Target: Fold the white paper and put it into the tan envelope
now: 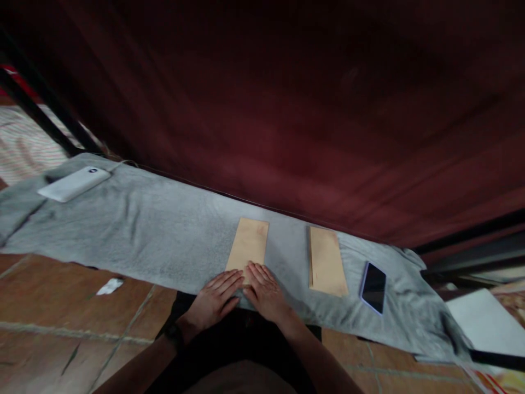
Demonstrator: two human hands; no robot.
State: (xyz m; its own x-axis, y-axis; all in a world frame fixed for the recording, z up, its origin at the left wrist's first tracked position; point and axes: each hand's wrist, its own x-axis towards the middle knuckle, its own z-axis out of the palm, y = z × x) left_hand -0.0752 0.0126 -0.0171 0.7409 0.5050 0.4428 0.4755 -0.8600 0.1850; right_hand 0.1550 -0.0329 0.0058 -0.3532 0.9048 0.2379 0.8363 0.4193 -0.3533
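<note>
A tan envelope (249, 242) lies on a grey cloth (156, 230) spread over a tiled floor. My left hand (215, 300) and my right hand (264, 291) rest flat side by side on its near end, fingers stretched out and pressing down. A second tan envelope (327, 260) lies to the right, untouched. Neither hand holds anything.
A dark phone (373, 287) lies right of the second envelope. A white power bank (74, 183) with a cable sits at the cloth's far left. A dark red curtain (287, 109) hangs behind. A scrap of white paper (110, 285) lies on the tiles; white sheets (484, 323) at right.
</note>
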